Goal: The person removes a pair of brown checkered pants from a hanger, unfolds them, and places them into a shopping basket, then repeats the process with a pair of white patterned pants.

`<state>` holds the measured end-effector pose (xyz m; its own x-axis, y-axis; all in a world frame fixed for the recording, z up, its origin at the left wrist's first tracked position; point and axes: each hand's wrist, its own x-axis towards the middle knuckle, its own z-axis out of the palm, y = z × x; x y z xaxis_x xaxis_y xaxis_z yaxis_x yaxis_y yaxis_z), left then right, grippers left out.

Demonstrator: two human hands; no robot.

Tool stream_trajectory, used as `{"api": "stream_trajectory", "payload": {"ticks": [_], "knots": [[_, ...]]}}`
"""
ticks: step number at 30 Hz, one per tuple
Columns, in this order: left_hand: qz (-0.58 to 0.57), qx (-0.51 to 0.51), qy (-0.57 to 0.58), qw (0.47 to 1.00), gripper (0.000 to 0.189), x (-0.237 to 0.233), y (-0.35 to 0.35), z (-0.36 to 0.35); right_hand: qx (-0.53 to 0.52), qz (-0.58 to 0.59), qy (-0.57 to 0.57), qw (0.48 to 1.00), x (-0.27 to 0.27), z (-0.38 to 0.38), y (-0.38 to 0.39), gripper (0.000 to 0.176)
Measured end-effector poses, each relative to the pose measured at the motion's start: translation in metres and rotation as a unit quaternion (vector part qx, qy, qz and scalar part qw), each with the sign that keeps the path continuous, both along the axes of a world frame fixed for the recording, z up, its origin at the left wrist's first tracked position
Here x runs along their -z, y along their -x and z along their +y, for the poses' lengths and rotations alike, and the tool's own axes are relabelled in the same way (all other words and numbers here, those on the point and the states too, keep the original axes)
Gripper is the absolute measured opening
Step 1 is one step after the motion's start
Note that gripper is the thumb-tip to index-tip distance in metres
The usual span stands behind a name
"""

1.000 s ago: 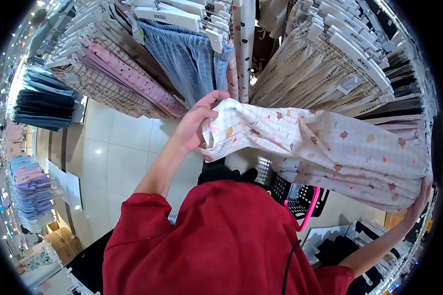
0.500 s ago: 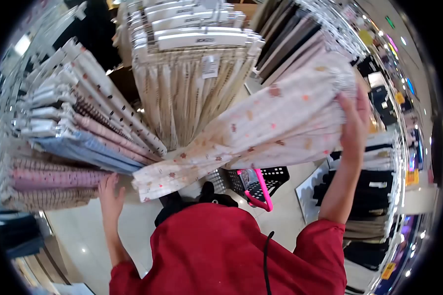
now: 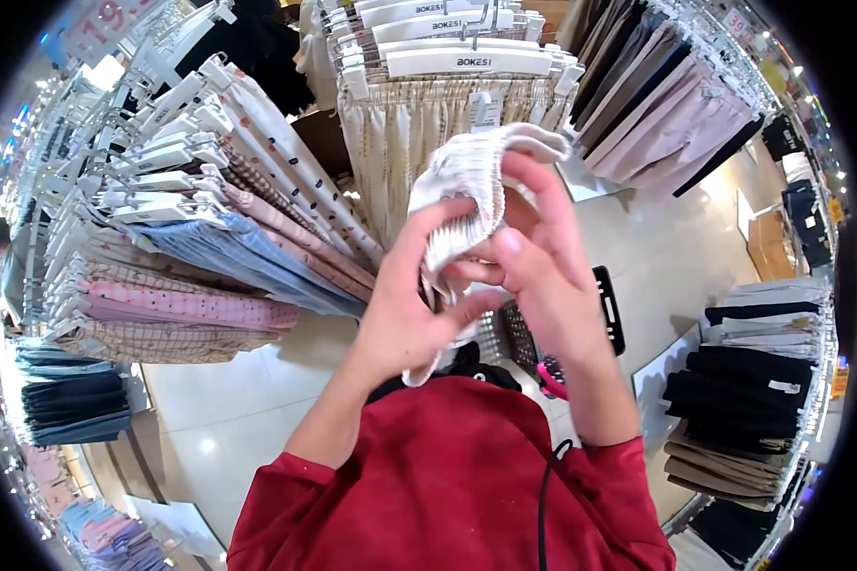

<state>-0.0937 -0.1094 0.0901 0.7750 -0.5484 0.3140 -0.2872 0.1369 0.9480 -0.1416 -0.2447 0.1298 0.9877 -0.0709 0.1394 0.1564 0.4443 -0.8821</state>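
Observation:
In front of my chest, both hands are on a whitish garment (image 3: 462, 171) with a gathered elastic waistband, bunched up between them. My left hand (image 3: 405, 290) grips its left side, fingers curled into the waistband opening. My right hand (image 3: 548, 252) is closed on the right side, its thumb and fingers at the band. Most of the garment's lower part is hidden behind my hands. Just beyond it hang cream patterned trousers (image 3: 381, 143) on white hangers with a tag.
Hanging trousers, including a light blue pair (image 3: 248, 262), fill the left rack. Pale pink trousers (image 3: 671, 114) hang at the upper right. Folded dark clothes (image 3: 733, 395) lie at the right. A black basket (image 3: 611, 309) with a pink handle is near my feet.
The garment went from stretched out across the view to bunched up in front of me. My left hand came up from the left rack onto it; my right hand moved inward.

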Motion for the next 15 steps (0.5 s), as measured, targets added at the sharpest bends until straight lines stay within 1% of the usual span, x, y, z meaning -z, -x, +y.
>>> {"api": "stream_trajectory", "payload": {"ticks": [1, 2, 3, 4, 5, 6, 7, 8, 9, 10, 11, 12, 15], "knots": [[0.091, 0.041, 0.004, 0.995, 0.062, 0.000, -0.006, 0.006, -0.035, 0.006, 0.003, 0.999, 0.000, -0.005, 0.001, 0.048], [0.123, 0.064, 0.038, 0.990, 0.056, 0.003, -0.016, 0.010, -0.041, 0.020, 0.067, 0.997, 0.003, -0.019, 0.001, 0.048], [0.156, 0.086, 0.071, 0.981, 0.050, 0.006, -0.026, 0.015, -0.033, 0.036, 0.079, 0.996, 0.004, -0.032, 0.000, 0.051], [0.317, 0.065, 0.120, 0.939, 0.049, 0.001, -0.029, 0.019, -0.028, 0.052, 0.091, 0.994, 0.006, -0.045, -0.002, 0.053], [0.367, 0.093, 0.189, 0.906, 0.051, 0.007, -0.037, 0.021, 0.072, 0.050, 0.173, 0.981, 0.013, -0.054, -0.004, 0.059], [0.411, 0.118, 0.256, 0.867, 0.053, 0.014, -0.046, 0.024, 0.169, 0.046, 0.250, 0.952, 0.024, -0.061, -0.009, 0.065], [0.437, 0.134, 0.263, 0.850, 0.057, 0.014, -0.049, 0.029, 0.178, 0.010, 0.284, 0.942, 0.035, -0.065, -0.018, 0.068], [0.465, 0.187, 0.291, 0.815, 0.055, 0.013, -0.051, 0.029, 0.189, -0.026, 0.316, 0.929, 0.047, -0.069, -0.028, 0.070], [0.480, 0.197, 0.302, 0.800, 0.054, 0.010, -0.050, 0.028, 0.203, -0.062, 0.348, 0.913, 0.056, -0.069, -0.035, 0.073], [0.495, 0.210, 0.314, 0.783, 0.052, 0.008, -0.049, 0.025, 0.114, -0.068, 0.287, 0.949, 0.061, -0.066, -0.039, 0.080], [0.487, 0.182, 0.291, 0.803, 0.047, 0.007, -0.050, 0.023, -0.001, -0.057, 0.187, 0.981, 0.066, -0.062, -0.041, 0.079], [0.492, 0.182, 0.276, 0.805, 0.046, 0.009, -0.052, 0.023, -0.118, -0.043, 0.084, 0.988, 0.068, -0.055, -0.042, 0.078], [0.511, 0.164, 0.232, 0.811, 0.040, 0.007, -0.054, 0.026, -0.076, -0.005, 0.121, 0.990, 0.067, -0.030, -0.038, 0.062]]}}
